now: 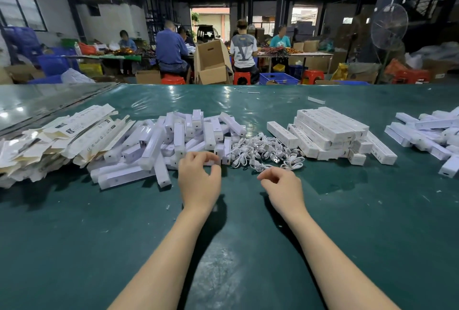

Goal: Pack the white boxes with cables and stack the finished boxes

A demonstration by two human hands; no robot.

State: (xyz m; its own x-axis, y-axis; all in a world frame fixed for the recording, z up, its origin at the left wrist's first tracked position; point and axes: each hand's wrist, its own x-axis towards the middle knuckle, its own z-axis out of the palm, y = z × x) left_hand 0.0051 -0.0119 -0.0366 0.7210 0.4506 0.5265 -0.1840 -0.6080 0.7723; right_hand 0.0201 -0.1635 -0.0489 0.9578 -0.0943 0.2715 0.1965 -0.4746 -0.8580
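Loosely curled and gripping nothing, a worker's left hand [200, 180] and right hand [283, 187] are hovering over a glossy green tabletop [99, 235] beside a heap of long white cardboard boxes [173, 141], tangled white cables [263, 153] and stacked closed boxes [330, 131].

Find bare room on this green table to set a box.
Bare: the near half of the green table, before the piles, and the far strip behind them. Crowded: middle row of flattened cartons, loose white boxes, coiled white cables, stacked white boxes.
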